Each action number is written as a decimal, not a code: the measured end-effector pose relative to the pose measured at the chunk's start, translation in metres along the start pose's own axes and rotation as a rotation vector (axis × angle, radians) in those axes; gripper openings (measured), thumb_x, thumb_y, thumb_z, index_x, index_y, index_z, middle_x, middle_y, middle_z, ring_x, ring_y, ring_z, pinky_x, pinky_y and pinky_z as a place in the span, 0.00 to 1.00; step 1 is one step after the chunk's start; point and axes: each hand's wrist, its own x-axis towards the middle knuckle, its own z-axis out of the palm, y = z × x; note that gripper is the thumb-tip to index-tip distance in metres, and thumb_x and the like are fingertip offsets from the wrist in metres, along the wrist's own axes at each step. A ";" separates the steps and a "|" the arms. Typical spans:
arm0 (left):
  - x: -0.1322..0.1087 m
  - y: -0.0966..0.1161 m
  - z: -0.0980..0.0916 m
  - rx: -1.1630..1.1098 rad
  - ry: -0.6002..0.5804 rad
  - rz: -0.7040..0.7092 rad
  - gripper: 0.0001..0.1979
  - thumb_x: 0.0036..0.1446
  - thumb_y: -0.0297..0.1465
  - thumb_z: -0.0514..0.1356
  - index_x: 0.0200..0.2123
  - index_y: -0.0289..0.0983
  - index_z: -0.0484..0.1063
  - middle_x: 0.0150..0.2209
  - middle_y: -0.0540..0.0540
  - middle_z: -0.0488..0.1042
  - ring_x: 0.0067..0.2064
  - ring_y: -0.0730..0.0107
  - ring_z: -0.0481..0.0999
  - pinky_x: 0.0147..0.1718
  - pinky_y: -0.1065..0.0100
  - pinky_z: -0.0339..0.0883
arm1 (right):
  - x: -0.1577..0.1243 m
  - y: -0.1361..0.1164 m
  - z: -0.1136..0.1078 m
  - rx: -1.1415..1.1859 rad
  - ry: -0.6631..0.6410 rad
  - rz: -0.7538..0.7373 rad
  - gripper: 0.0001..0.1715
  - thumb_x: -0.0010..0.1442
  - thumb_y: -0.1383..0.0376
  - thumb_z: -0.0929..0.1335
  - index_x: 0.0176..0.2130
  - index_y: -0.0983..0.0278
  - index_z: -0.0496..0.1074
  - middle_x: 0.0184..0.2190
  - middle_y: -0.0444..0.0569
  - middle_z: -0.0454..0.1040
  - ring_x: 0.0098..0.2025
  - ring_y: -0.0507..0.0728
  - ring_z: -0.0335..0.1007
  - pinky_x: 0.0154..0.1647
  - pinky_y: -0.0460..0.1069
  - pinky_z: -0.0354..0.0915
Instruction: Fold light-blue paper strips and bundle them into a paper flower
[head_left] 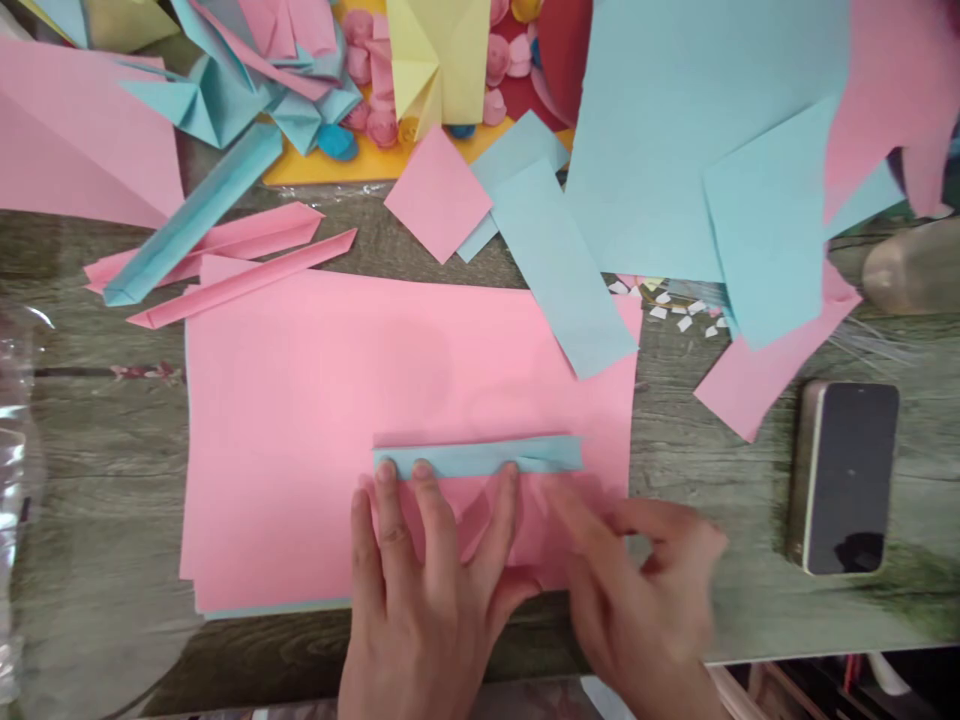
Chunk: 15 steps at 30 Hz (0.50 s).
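A narrow folded strip of light blue paper (472,455) lies across the stack of pink paper sheets (315,380). My left hand (431,590) has its fingers spread, with several fingertips pressing on the strip's lower edge. To its right, my right hand (645,590) is a little blurred. Its index finger points toward the strip's lower right edge, the other fingers curl in, and nothing shows in its grasp. Whether that fingertip touches the paper I cannot tell. A flat light blue rectangle (566,270) overlaps the stack's upper right.
Folded blue (195,215) and pink strips (247,280) lie at upper left. Behind are a pink square (439,195), a yellow folded paper (442,60) and a large blue sheet (675,140). A phone (851,480) lies at right, clear plastic (15,500) at left.
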 end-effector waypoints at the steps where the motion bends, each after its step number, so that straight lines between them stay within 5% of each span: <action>1: 0.000 0.000 0.000 0.011 0.000 0.004 0.36 0.47 0.46 0.57 0.58 0.50 0.48 0.55 0.41 0.56 0.61 0.40 0.42 0.50 0.41 0.53 | -0.003 -0.002 0.003 -0.014 -0.060 -0.035 0.22 0.54 0.66 0.62 0.50 0.55 0.63 0.29 0.47 0.57 0.31 0.54 0.53 0.32 0.51 0.49; 15: 0.000 0.001 0.002 0.065 -0.003 0.001 0.35 0.48 0.46 0.56 0.58 0.50 0.47 0.56 0.40 0.56 0.60 0.40 0.45 0.49 0.44 0.56 | -0.008 0.003 0.007 -0.091 -0.095 0.058 0.28 0.55 0.64 0.62 0.54 0.45 0.58 0.31 0.47 0.58 0.31 0.55 0.52 0.33 0.52 0.45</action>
